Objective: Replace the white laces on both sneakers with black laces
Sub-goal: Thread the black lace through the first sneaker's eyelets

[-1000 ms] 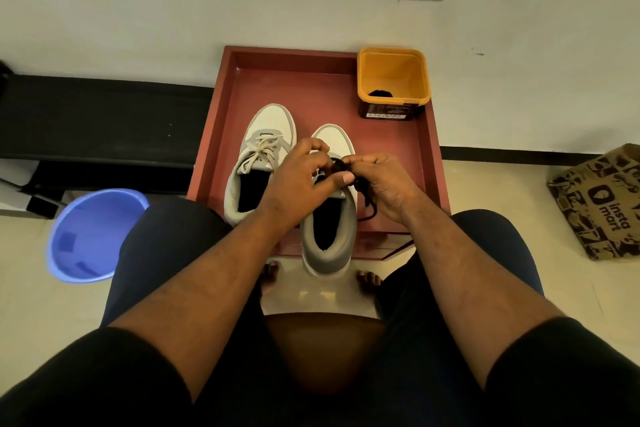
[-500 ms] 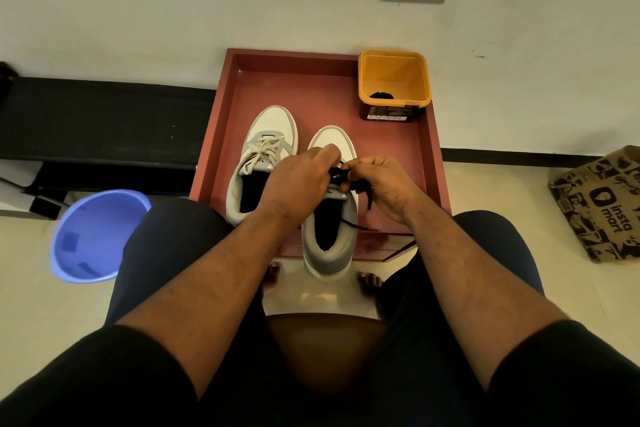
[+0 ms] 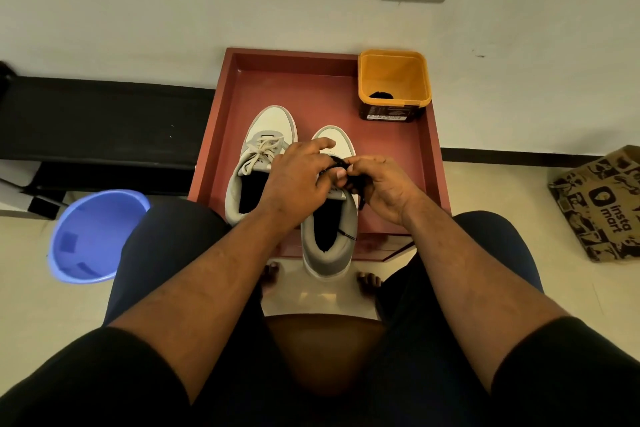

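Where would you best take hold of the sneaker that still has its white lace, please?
Grip the left sneaker by its grey heel collar, coming from the near side: the collar stands open toward the person, while the left hand crowds its right side.

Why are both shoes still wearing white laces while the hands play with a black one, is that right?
Not quite. In the head view only the left sneaker has white laces. The right sneaker has none showing; both hands hold the black lace over it.
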Tool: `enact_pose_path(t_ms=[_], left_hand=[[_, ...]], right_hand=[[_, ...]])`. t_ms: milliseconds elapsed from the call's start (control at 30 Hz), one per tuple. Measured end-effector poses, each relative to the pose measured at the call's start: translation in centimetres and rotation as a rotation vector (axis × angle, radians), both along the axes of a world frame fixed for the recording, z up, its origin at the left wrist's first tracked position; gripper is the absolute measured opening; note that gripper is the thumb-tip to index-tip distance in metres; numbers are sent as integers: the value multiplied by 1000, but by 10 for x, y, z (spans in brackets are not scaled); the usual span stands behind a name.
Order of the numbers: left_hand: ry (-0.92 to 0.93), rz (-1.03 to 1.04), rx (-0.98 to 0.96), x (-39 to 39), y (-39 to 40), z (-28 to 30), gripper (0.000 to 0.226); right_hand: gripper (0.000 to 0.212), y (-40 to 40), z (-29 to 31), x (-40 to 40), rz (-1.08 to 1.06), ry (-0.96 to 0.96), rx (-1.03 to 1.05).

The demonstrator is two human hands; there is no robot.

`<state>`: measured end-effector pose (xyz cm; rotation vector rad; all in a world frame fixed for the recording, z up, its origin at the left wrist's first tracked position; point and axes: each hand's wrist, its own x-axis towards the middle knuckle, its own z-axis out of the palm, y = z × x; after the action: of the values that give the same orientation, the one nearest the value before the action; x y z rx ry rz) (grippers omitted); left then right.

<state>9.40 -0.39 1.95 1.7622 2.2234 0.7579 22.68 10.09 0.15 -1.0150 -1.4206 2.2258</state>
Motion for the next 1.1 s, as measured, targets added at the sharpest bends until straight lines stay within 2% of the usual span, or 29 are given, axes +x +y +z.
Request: enact_pose_path(t_ms=[100,200,300,467,533,633,700,833,933,1100], left_hand=[[78,1,45,-8,0,1,30],[42,61,97,-20,-3,2,24],[-122,109,95,-33,-5,3,14],[-285,209,-97,-45,-15,16,11],[-381,320,-146,-42,-17,17,14],[-672,577,-170,-34,-18,14,14],[-727,684,-140,-30,-18,10,15],[-574,743,-69,-25,-26,3,18],[-472,735,-66,-25,-33,1,25],[-251,556,-358,-28,-37,10,32]], right_hand=[[27,0,5,2,-12,17,24],[28,3,8,3,-60,-36,110],[20,4,5,5,-21,-216,319],[11,9,3,12,-65,-364,489],[9,8,3,13,-38,-449,637],[16,4,2,16,99,-588,937],[22,2,3,17,174,-628,1057],[28,3,0,22,234,-705,1152],[25,7,-5,27,185,-739,1093],[24,-7,-11,26,81,-655,921]])
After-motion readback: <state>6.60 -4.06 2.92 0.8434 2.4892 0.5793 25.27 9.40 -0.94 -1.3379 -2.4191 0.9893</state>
